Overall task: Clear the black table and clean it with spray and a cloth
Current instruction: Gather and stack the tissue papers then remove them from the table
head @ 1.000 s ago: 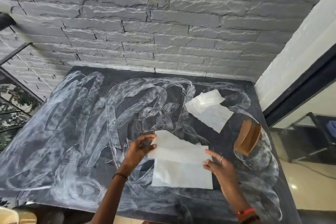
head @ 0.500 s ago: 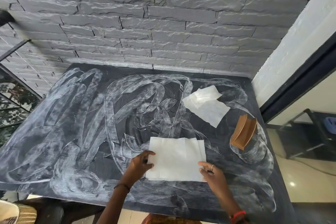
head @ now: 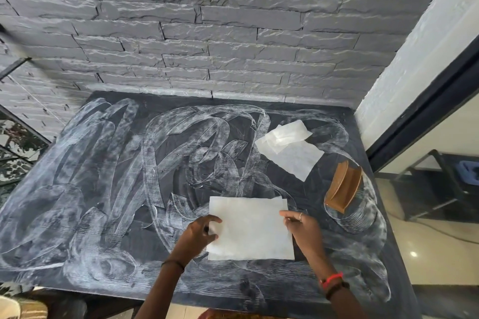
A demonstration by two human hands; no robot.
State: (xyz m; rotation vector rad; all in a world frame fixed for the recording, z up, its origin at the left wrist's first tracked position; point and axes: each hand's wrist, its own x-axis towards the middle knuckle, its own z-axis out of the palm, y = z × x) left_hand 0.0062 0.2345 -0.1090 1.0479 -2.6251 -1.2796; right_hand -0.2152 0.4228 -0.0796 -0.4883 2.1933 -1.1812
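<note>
The black table (head: 103, 189) is covered with white smeared swirls. A folded white cloth (head: 250, 228) lies flat near the front edge. My left hand (head: 198, 234) pinches the cloth's left edge and my right hand (head: 302, 225) pinches its right edge. A second, crumpled white cloth (head: 290, 150) lies further back to the right. Beside it, a brown wooden holder (head: 343, 186) stands near the table's right edge. No spray bottle is in view.
A grey stone-brick wall (head: 233, 33) rises directly behind the table. A white pillar and dark window frame (head: 427, 90) close off the right side. Glass with plants behind it (head: 15, 153) lies to the left. The floor (head: 427, 254) drops off at the right.
The cloth's far half was lifted and folded over; it now lies as a flat doubled rectangle. Both hands moved from its far edge to its side edges.
</note>
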